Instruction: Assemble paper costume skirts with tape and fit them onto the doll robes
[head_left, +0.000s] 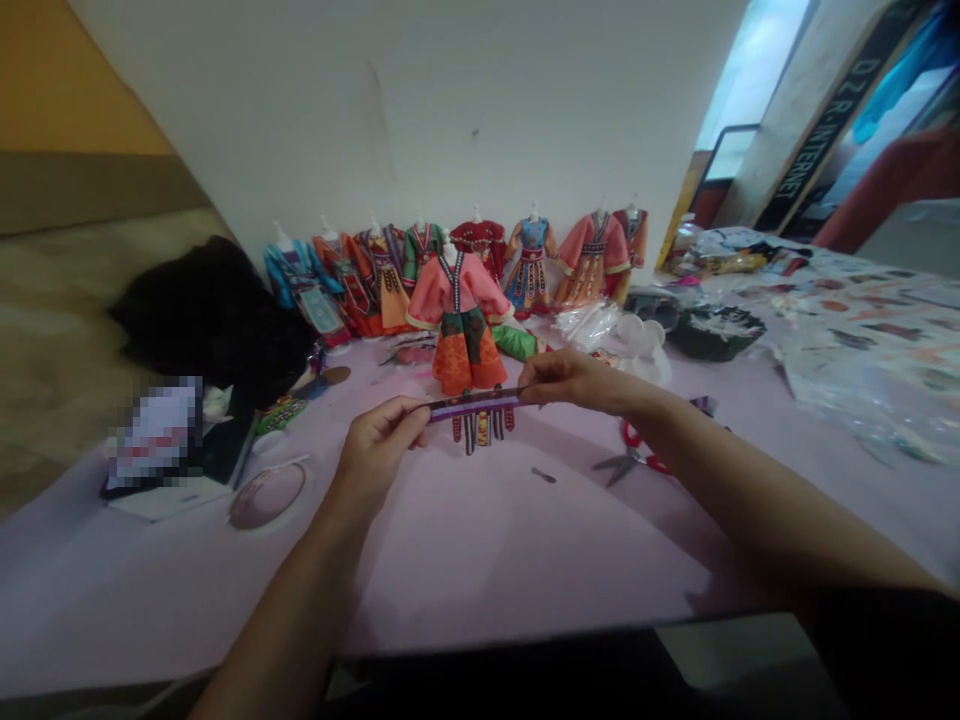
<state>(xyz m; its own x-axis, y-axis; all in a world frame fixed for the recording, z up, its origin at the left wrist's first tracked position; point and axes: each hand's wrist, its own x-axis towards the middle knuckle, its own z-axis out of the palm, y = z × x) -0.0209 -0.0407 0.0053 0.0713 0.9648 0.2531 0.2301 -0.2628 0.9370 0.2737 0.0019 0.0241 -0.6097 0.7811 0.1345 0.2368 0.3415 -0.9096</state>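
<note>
Stretched between my two hands is a small doll belt (474,404), a dark and purple band with several patterned strips hanging from its middle. My left hand (386,430) pinches the left end between thumb and fingers. At the right end, my right hand (559,380) pinches the band in the same way. Just behind the belt stands a headless doll form (457,290) in a pink top and orange and dark green bottoms. Red-handled scissors (628,462) lie under my right forearm, partly hidden by it. A small dark piece (544,475) rests on the table in front.
Several dressed doll forms (375,265) line the wall. An embroidery hoop (268,497) and a black bundle (214,310) are at left. A dark basket (716,330), white plastic rings (643,340) and plastic-covered pieces (877,350) are on the right of the pink-covered table (465,570).
</note>
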